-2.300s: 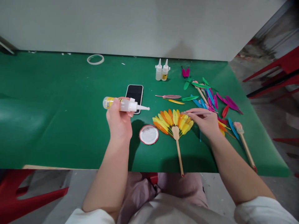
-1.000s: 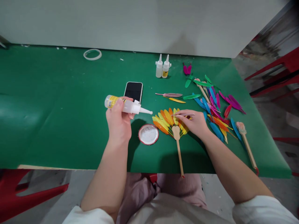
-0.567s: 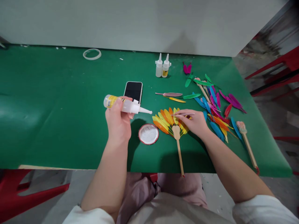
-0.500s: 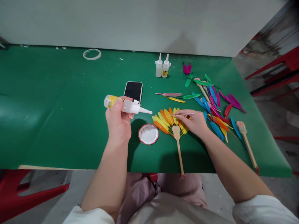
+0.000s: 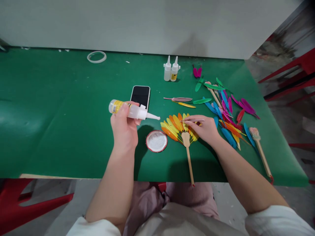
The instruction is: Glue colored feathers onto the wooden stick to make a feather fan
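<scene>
My left hand (image 5: 125,126) is wrapped around a glue bottle (image 5: 134,111), which lies nearly level with its white nozzle pointing right. Pinched in my right hand (image 5: 203,127) is a pair of tweezers (image 5: 193,120), its tips over the feathers of a fan. The feather fan (image 5: 175,126) spreads yellow and orange feathers from a wooden handle (image 5: 188,160) that reaches the table's front edge. My right hand covers some of the feathers on that side. Between the bottle and the fan, a red-rimmed jar lid (image 5: 156,141) lies on the table.
Behind my left hand lies a phone (image 5: 140,95). Two more glue bottles (image 5: 171,70) stand at the back. Loose coloured feathers (image 5: 228,108) are heaped on the right, beside another wooden handle (image 5: 262,154). A tape ring (image 5: 96,61) rests at the back left.
Almost nothing differs. The glue bottle and my left hand have shifted very slightly left, and the tweezers stay over the fan.
</scene>
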`<action>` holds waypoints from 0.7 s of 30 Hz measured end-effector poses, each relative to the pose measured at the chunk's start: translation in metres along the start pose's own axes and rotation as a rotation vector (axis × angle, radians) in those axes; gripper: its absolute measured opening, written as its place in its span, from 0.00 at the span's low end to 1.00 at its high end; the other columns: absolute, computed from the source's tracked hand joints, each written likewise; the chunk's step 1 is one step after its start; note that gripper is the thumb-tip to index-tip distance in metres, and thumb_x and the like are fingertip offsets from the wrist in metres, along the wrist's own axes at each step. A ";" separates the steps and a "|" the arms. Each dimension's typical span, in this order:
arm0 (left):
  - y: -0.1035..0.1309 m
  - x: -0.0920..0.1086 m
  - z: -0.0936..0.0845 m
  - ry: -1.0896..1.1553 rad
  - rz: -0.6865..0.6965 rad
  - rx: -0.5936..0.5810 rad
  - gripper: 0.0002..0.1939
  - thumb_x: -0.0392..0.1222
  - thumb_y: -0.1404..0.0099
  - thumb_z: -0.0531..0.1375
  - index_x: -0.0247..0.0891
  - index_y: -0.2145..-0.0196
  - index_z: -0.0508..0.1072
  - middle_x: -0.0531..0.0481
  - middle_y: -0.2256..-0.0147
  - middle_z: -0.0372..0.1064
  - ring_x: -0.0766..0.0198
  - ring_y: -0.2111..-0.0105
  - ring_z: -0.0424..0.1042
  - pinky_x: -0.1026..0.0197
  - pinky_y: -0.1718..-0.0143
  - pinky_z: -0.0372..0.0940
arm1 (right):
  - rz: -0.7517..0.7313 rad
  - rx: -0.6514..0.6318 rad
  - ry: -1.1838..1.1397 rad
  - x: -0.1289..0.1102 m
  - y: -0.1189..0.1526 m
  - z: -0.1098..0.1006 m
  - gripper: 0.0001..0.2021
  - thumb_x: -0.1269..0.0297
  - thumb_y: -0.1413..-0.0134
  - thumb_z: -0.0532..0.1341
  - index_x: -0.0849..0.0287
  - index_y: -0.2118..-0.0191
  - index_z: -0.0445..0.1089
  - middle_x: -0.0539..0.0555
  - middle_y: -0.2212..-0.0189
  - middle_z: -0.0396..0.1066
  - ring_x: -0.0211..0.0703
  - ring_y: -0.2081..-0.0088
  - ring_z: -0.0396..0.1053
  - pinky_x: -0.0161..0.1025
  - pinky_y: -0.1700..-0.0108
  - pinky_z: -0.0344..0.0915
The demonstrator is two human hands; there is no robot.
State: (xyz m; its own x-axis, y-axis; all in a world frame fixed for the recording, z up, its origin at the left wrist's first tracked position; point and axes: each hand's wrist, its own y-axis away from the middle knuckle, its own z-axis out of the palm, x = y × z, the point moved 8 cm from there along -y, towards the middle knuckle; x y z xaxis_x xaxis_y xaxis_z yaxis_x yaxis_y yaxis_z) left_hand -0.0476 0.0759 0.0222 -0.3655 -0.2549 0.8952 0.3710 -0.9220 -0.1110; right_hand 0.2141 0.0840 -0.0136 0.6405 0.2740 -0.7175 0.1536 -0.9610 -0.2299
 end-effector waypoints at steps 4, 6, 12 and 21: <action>0.000 0.000 -0.001 0.022 -0.007 0.023 0.15 0.53 0.46 0.62 0.36 0.77 0.73 0.54 0.82 0.61 0.72 0.85 0.55 0.65 0.84 0.51 | -0.025 0.008 0.031 -0.001 0.000 -0.001 0.06 0.63 0.48 0.62 0.52 0.70 0.78 0.50 0.67 0.79 0.44 0.64 0.75 0.41 0.61 0.70; 0.000 0.000 0.000 0.029 -0.011 0.020 0.15 0.52 0.46 0.62 0.36 0.77 0.73 0.54 0.83 0.60 0.73 0.85 0.56 0.66 0.84 0.51 | -0.038 0.006 0.037 -0.002 0.000 -0.001 0.06 0.63 0.48 0.62 0.53 0.70 0.78 0.50 0.67 0.79 0.44 0.66 0.74 0.40 0.63 0.69; 0.001 0.000 0.000 0.039 -0.014 0.028 0.15 0.52 0.46 0.62 0.35 0.76 0.74 0.54 0.84 0.59 0.73 0.86 0.56 0.65 0.84 0.51 | -0.029 0.000 0.031 -0.002 0.000 0.000 0.07 0.62 0.47 0.62 0.52 0.70 0.78 0.50 0.67 0.79 0.44 0.66 0.74 0.40 0.64 0.69; 0.001 0.000 0.000 0.021 0.003 0.007 0.16 0.53 0.43 0.60 0.36 0.76 0.73 0.54 0.83 0.58 0.72 0.85 0.56 0.65 0.83 0.52 | -0.048 -0.001 0.045 -0.002 0.000 0.000 0.08 0.61 0.47 0.62 0.52 0.70 0.78 0.50 0.67 0.79 0.44 0.66 0.74 0.41 0.64 0.69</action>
State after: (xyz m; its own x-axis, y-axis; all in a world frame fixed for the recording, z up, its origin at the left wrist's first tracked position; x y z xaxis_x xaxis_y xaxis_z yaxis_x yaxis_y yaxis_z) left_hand -0.0471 0.0755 0.0222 -0.3818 -0.2638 0.8858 0.3781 -0.9191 -0.1108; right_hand 0.2131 0.0832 -0.0125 0.6656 0.3183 -0.6750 0.1860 -0.9467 -0.2630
